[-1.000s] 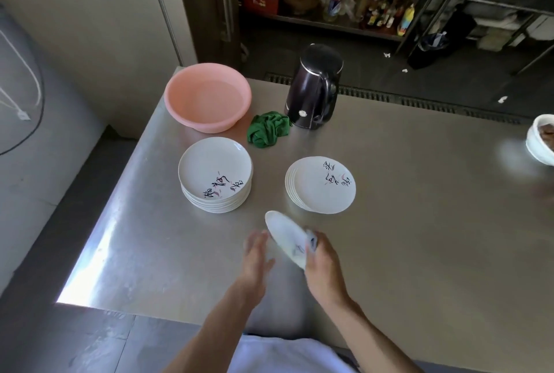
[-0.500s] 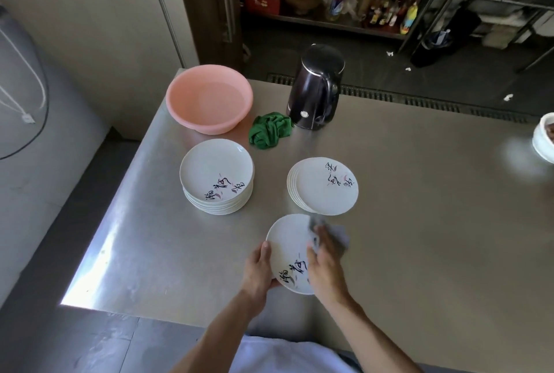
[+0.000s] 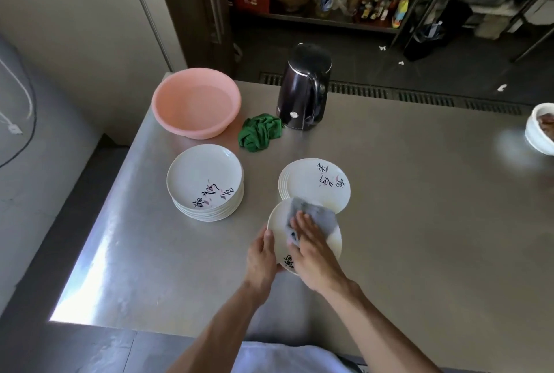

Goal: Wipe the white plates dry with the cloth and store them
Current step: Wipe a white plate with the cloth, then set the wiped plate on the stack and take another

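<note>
Head view: nearest the camera, well in front of the black kettle (image 3: 302, 94), a white plate (image 3: 277, 222) is held just above the steel tabletop (image 3: 389, 222). The left hand (image 3: 263, 255) grips its near-left rim, thumb on top and fingers underneath. The right hand (image 3: 311, 249) lies flat with straight fingers, pressing a grey cloth (image 3: 317, 215) onto the plate's face; black brush lettering shows below the palm. Between this plate and the kettle sits a lower stack of plates (image 3: 317, 183), its near edge hidden behind the cloth. A taller stack of plates (image 3: 204, 174) stands in front of the kettle and off to its left. A crumpled green cloth (image 3: 260, 136) lies just beside the kettle's left foot. A pink basin (image 3: 192, 130) sits left of the kettle, near the tabletop's far corner. Far right of the kettle, a white bowl (image 3: 536, 136) is cut by the frame edge.
</note>
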The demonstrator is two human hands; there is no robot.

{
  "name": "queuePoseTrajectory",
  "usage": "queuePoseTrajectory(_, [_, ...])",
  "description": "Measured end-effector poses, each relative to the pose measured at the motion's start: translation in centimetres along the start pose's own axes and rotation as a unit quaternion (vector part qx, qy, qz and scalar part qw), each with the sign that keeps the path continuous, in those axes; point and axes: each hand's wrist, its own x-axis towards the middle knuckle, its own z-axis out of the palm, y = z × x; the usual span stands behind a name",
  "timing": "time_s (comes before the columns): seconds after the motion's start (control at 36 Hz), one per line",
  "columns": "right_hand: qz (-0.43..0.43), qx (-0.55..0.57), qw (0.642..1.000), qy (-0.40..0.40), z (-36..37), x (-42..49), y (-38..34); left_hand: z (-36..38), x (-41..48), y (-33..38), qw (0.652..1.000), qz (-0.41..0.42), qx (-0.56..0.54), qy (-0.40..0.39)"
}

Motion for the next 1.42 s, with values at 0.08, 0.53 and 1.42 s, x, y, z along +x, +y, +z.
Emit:
queuePoseTrajectory(0.08, [-0.105, 0.028, 0.994, 0.005, -1.2, -0.7, 0.3, 0.9, 1.4, 0.6, 1.0, 0.001, -0.025, -0.002])
queuePoseTrajectory(0.53, [0.354, 0.5, 0.677, 0.408, -7.8, 1.2, 7.7, 6.4, 10.3, 2.9, 0.987, -0.055, -0.011, 0.148])
queuePoseTrajectory(1.42, [0.289, 0.386, 0.847, 0.222, -7.3, 8.1, 7.9, 6.2, 12.9, 3.3, 0.93, 0.005, 0.365, 0.048])
